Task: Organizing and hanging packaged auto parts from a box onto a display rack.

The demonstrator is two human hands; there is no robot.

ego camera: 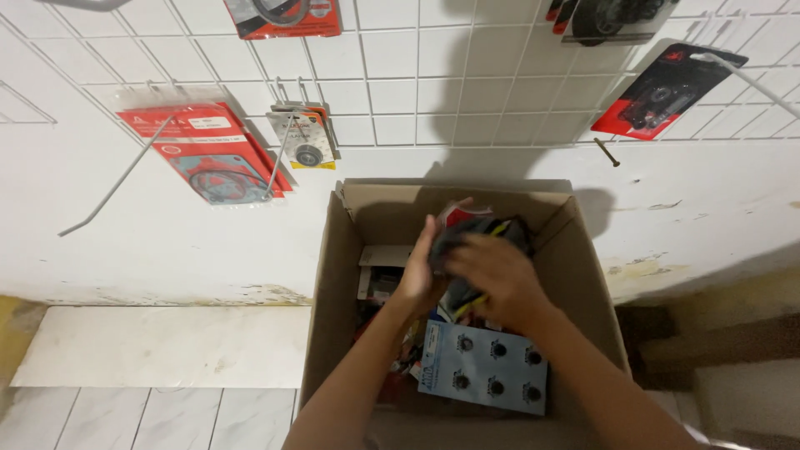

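Head view looks down into an open cardboard box (pixel 333 317) standing on the floor against a white wall. Both hands reach inside it — the left hand (pixel 421 271) and the right hand (pixel 496 275) together hold a dark packet with yellow trim (pixel 492 233), fingers (pixel 433 237) curled around it, above the box's other contents. Just below the right hand's fingers lies a blue card of six black round parts (pixel 487 367). Left of the left hand's fingers a white packet (pixel 379 258) rests against the box wall. Above the box, beyond the fingers, a white wire grid (pixel 400 75) carries hanging red packets (pixel 204 150) — one small packet with a yellow edge (pixel 307 142) among them.
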